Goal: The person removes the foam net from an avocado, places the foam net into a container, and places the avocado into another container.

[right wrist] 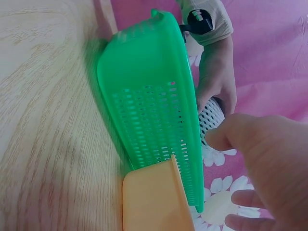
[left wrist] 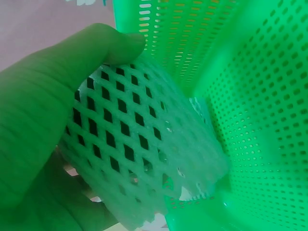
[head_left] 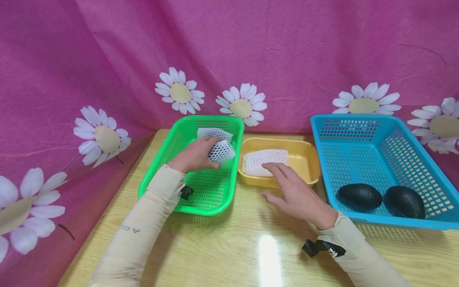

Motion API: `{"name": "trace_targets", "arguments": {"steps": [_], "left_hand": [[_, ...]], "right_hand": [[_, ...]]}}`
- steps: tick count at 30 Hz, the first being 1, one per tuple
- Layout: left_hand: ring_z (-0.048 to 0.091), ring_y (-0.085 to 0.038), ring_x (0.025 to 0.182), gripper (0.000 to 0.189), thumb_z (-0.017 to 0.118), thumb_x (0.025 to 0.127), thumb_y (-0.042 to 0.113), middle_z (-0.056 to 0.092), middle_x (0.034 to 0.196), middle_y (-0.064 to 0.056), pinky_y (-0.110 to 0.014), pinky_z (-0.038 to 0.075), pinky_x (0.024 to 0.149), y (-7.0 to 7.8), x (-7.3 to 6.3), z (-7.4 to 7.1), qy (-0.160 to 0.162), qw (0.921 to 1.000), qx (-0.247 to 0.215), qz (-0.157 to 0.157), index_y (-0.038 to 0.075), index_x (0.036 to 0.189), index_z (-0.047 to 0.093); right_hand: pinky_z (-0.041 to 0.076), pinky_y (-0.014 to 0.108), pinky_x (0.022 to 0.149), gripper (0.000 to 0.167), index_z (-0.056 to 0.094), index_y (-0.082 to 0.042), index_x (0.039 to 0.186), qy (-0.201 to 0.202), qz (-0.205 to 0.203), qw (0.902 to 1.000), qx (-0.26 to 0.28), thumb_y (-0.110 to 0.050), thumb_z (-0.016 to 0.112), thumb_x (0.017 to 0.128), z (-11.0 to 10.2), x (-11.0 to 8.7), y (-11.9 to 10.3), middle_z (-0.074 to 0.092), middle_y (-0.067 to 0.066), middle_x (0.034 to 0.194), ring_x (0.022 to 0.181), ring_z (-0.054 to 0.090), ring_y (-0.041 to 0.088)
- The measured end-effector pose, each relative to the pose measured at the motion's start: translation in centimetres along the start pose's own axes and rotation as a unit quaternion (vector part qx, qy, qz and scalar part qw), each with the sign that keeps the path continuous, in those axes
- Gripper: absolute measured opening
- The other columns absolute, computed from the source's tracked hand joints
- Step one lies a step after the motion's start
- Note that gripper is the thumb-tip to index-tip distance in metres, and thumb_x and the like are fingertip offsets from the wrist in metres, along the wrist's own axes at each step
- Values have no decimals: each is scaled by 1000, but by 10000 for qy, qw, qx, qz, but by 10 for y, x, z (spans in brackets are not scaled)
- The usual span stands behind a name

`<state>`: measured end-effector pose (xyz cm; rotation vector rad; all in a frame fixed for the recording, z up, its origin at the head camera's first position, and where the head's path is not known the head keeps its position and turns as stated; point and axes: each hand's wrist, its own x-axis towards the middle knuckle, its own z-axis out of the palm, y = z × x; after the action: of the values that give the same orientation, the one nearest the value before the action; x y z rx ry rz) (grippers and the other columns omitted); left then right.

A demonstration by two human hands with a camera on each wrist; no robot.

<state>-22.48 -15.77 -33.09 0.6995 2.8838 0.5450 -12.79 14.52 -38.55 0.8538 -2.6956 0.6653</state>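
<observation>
My left hand [head_left: 199, 155] grips a dark avocado in a white foam net sleeve [head_left: 222, 152] over the green basket [head_left: 234, 179]. Black shows through the mesh in the left wrist view, where the thumb lies across the foam net [left wrist: 125, 125]. Farther back in that basket lies another white foam net [head_left: 214, 134]; whether it holds anything I cannot tell. My right hand [head_left: 295, 195], fingers spread and holding nothing, hovers by the front of the yellow tub [head_left: 301, 159]. Inside the tub lies a flat white foam net sleeve [head_left: 263, 161], partly behind the right fingertips.
To the right stands a blue basket [head_left: 358, 159] with two bare dark avocados, one on the left [head_left: 359, 197] and one on the right [head_left: 404, 202]. All containers sit on a wooden table [head_left: 222, 247]. A pink flowered cloth [head_left: 287, 59] hangs behind.
</observation>
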Motion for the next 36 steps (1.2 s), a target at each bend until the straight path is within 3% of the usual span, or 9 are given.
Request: {"name": "trace_targets", "arguments": {"steps": [12,22,36], "left_hand": [[65,-28,114,76,84,82,27,62,132,-13,-45,57,101,26,-10,-4,205,9977,446,475,12,148,50],[64,-25,113,70,84,84,27,63,130,-11,-43,57,100,43,-13,-3,254,9946,525,854,12,145,53],[65,-21,103,67,84,84,26,66,119,-9,-36,59,92,73,-25,4,408,9827,747,1642,11,143,54]], "right_hand": [[47,53,113,74,45,-9,150,22,2,9999,-121,-38,78,90,-3,-1,-1,56,13,146,134,55,34],[49,54,109,72,46,-10,149,55,-12,9999,-132,-39,77,91,-5,-4,-2,56,12,146,131,57,34],[52,55,106,73,47,-9,148,19,-17,9996,-279,-40,78,90,-7,-7,0,57,13,145,127,60,35]]}}
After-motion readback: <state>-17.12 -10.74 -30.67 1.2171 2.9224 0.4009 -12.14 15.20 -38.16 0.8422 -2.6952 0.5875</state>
